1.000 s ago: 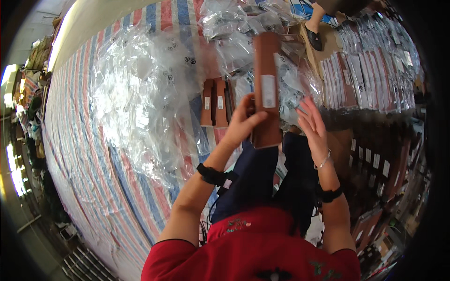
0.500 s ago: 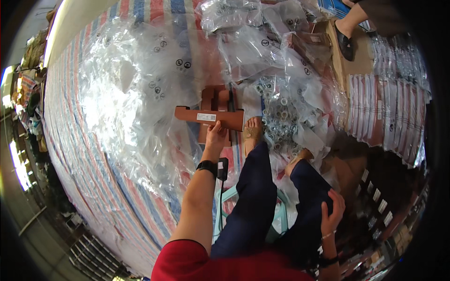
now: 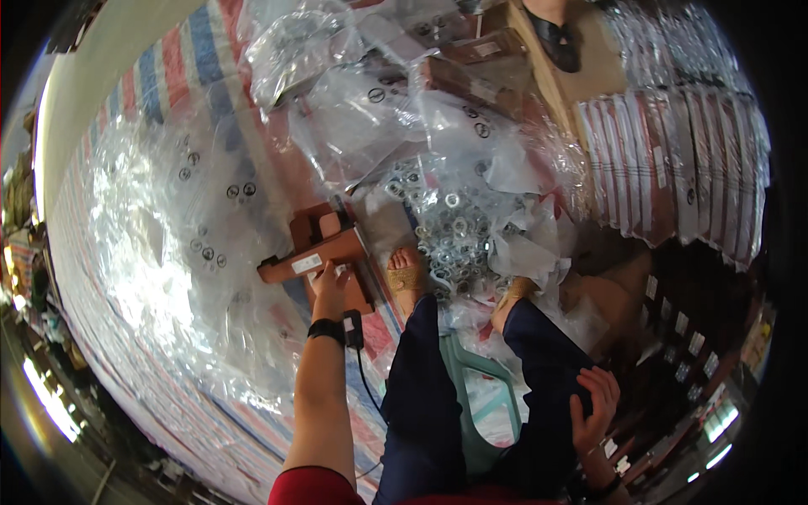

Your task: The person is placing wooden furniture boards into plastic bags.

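Observation:
My left hand (image 3: pixel 330 290) is closed on the near edge of a long reddish-brown piece (image 3: pixel 338 247) with a white label. That piece lies across other brown pieces (image 3: pixel 316 220) stacked on the striped sheet; part of the stack is hidden beneath it, and so are some of my fingertips. A black band circles my left wrist, with a small black box (image 3: pixel 353 330) and its cable beside it. My right hand (image 3: pixel 596 402) rests by my right knee, fingers loosely apart and holding nothing.
Clear plastic bags (image 3: pixel 185 219) spread over the striped sheet (image 3: pixel 202 404) on the left. Many small metal rings (image 3: pixel 459 240) lie past my feet. Wrapped brown pieces (image 3: pixel 673 168) stand in rows at right. A green stool (image 3: pixel 471 379) is beneath me; another person's shoe (image 3: pixel 555 42) shows far right.
The view has shifted, so the scene sits lower and further left. The brown piece now lies more slanted over the stack, with my left hand still at its near edge. My right hand stays by the knee.

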The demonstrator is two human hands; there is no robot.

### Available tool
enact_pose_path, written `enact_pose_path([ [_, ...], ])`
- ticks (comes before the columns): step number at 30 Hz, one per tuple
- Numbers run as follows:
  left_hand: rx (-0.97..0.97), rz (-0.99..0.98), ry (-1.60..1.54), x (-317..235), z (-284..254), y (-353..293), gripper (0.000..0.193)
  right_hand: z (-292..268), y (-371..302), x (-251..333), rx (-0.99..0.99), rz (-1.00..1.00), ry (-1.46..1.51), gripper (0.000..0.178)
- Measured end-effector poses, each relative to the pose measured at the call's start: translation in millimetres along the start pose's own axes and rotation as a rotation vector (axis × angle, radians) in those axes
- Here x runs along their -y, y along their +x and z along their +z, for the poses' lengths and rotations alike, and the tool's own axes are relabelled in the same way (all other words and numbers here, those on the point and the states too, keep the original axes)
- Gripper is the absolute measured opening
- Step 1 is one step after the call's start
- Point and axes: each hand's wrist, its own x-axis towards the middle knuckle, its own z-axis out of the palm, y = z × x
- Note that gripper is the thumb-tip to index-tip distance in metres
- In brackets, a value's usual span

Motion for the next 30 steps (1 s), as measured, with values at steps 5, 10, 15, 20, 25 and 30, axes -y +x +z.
enact_pose_path([
  [5, -0.237, -0.346, 0.054, -71, 54, 1, 0.029, 1, -5, -11, -0.052, 0.001, 0.046, 0.029],
  [10, 0.067, 0.312, 0.324, -156, 139, 1, 0.053, 1, -8, -12, -0.055, 0.004, 0.096, 0.029],
  [15, 0.422, 0.206, 0.17, -253, 264, -11, 0.059, -2, -9, -18, -0.063, 0.008, 0.122, 0.027],
  [20, 0.397, 0.085, 0.343, -252, 301, 20, 0.035, -2, -4, -22, -0.093, -0.015, 0.197, 0.027],
  [25, 0.646, 0.123, 0.285, -316, 314, -27, 0.023, -4, -10, -26, -0.167, -0.04, 0.231, 0.025],
  [30, 0.793, 0.181, 0.357, -379, 305, -107, 0.022, 13, -15, -35, -0.273, -0.11, 0.272, 0.024],
])
